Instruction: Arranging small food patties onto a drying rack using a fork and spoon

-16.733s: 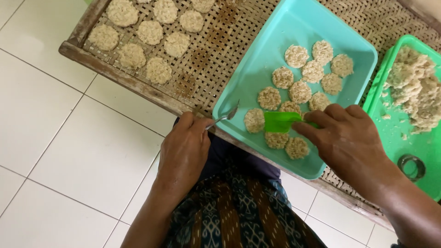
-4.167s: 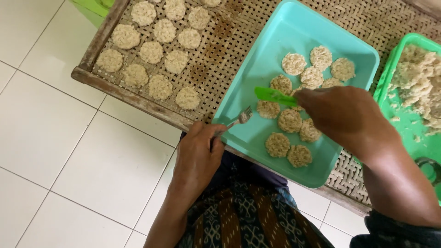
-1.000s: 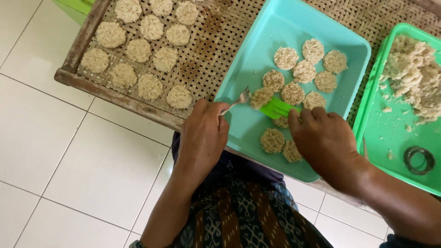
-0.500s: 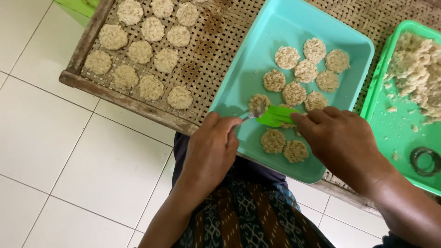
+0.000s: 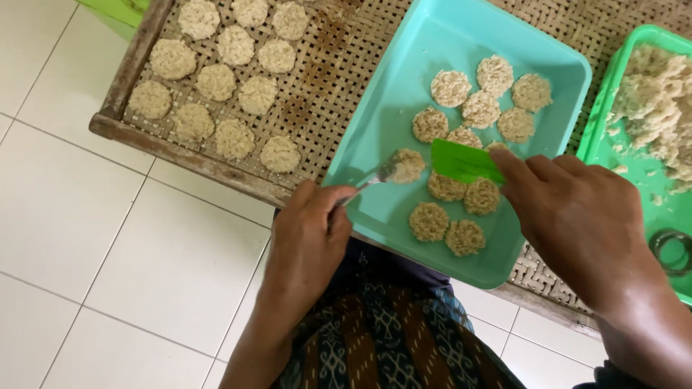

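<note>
My left hand [image 5: 311, 238] grips a metal fork [image 5: 369, 181] whose tip touches a round rice patty [image 5: 406, 166] at the left side of a turquoise tray [image 5: 393, 101]. My right hand [image 5: 577, 216] holds a green flat scraper [image 5: 465, 161] just right of that patty, over other patties. Several flat round patties [image 5: 480, 108] lie in the tray. More patties [image 5: 236, 86] sit in rows on a woven bamboo rack [image 5: 317, 79].
A green tray [image 5: 598, 137] at the right holds a heap of rice mixture [image 5: 659, 101] and a metal ring mould [image 5: 670, 251]. The rack's wooden frame [image 5: 180, 155] runs along the white tiled floor [image 5: 94, 252]. My patterned cloth [image 5: 389, 338] is below.
The fork tip has come onto the patty at the tray's left, and the scraper has stayed beside it. A second ago my hands were closer together over the tray's edge.
</note>
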